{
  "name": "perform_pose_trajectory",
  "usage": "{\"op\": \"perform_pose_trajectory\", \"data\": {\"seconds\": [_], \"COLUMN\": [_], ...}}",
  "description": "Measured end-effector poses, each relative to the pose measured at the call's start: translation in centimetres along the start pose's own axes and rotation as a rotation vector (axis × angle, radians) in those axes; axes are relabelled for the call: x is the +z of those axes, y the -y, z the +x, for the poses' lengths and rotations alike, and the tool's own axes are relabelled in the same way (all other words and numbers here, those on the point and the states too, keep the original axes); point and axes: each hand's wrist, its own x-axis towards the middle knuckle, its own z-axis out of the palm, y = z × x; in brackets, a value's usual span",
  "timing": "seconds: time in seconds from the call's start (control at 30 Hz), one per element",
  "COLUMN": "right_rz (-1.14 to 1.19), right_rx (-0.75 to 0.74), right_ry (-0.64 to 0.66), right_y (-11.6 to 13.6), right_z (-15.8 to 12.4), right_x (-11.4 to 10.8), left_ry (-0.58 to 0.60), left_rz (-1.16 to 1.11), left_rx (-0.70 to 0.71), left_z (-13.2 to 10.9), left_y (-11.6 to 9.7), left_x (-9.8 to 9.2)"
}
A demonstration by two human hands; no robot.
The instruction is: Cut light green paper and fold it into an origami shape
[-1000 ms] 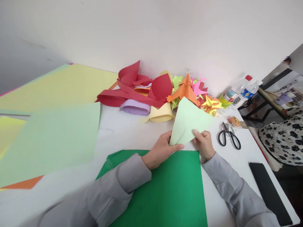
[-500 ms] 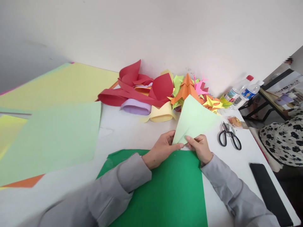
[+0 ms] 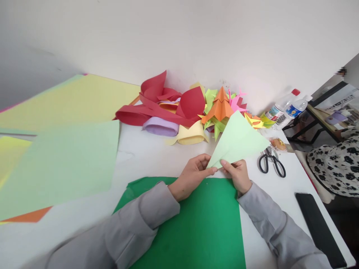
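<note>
White wall [image 3: 196, 37], plain with a few scuffs; white table [image 3: 151, 160] pushed against it, smooth top. Folded paper [image 3: 241, 138], pale green, was up in the person's two hands, above the table just past the far edge of the green sheet [image 3: 202, 224].

Compared with a second earlier: folded paper had swung clockwise, its top point further right, right corner now over the scissors' [image 3: 271, 161] blades. It also hid more of the yellow star [image 3: 254, 121] and less of the orange tree [image 3: 221, 108]. Right hand [image 3: 239, 175] had slid left along the lower edge, close to the left hand [image 3: 192, 175], which had barely shifted.

Left hand: nearly closed, thumb against curled fingers, pinching the lower left corner. Right hand: thumb pressed on the front, fingers tucked behind, pinching the lower edge.

Folded paper was flat, matte, thin, roughly a kite, with a crease near the bottom. Green sheet flat, matte, far left corner turned up. Behind: red paper strips [image 3: 134, 116] curled in loops, purple band [image 3: 161, 127] and cream band [image 3: 192, 134] rounded. Scissors: black looped handles.
</note>
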Motion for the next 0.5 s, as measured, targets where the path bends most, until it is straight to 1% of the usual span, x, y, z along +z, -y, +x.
{"op": "perform_pose_trajectory", "data": {"seconds": [0.07,0.17,0.27,0.43,0.5], "right_rz": [0.007,0.059,0.096,0.064,0.061], "right_rx": [-0.012,-0.035,-0.02,-0.001,-0.003], "right_ry": [-0.002,0.061,0.103,0.034,0.028], "right_y": [0.17,0.54,0.65,0.06,-0.06], "right_z": [-0.1,-0.25,-0.27,-0.19,-0.2], "right_x": [0.09,0.41,0.63,0.34,0.27], "left_ry": [0.0,0.01,0.013,0.005,0.005], "left_rz": [0.002,0.001,0.001,-0.001,-0.006], "left_rx": [-0.006,-0.015,-0.017,0.008,0.014], "left_z": [-0.05,-0.12,-0.1,0.03,0.06], "left_y": [-0.12,-0.25,-0.2,0.08,0.17], "left_x": [0.02,0.04,0.02,-0.02,-0.07]}}
